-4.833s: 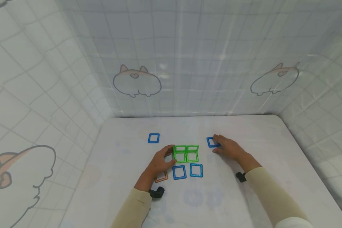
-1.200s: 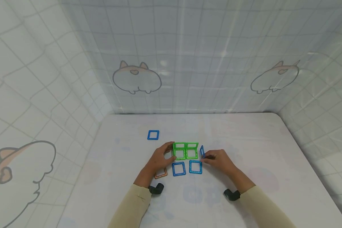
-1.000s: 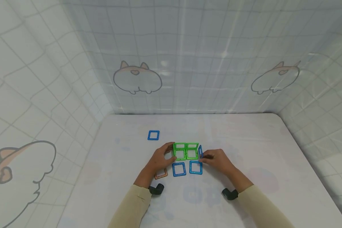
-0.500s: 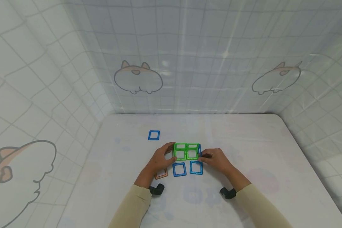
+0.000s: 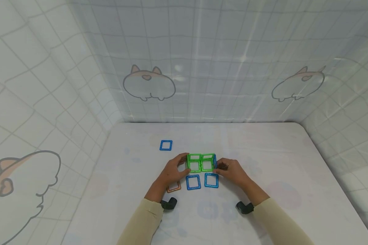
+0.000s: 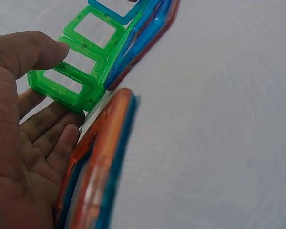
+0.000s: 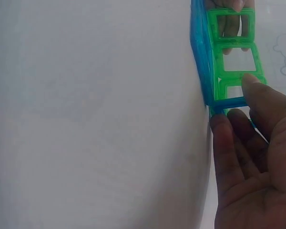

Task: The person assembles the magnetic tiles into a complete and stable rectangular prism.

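Observation:
My left hand (image 5: 173, 172) grips the left end of a green structure of square magnetic tiles (image 5: 200, 166), thumb at the near side and fingers behind. It has two flat tiles, a raised back row and an upright tile at the left end, as the left wrist view shows. At the right end a blue magnetic tile (image 5: 215, 161) stands on edge against the green ones; my right hand (image 5: 233, 170) pinches it between thumb and fingers. In the right wrist view that blue tile (image 7: 231, 102) appears edge-on, partly covered by the thumb.
Two blue tiles lie flat just in front of the structure, one left (image 5: 193, 188) and one right (image 5: 211, 186). An orange tile (image 5: 174, 190) is partly under my left forearm. Another blue tile (image 5: 166, 149) lies farther back on the white table (image 5: 135, 177). Curtain-like walls surround it.
My right hand picked up the blue tile from the back right, stood it on edge and brought it left against the green structure's right end. My left hand kept its place.

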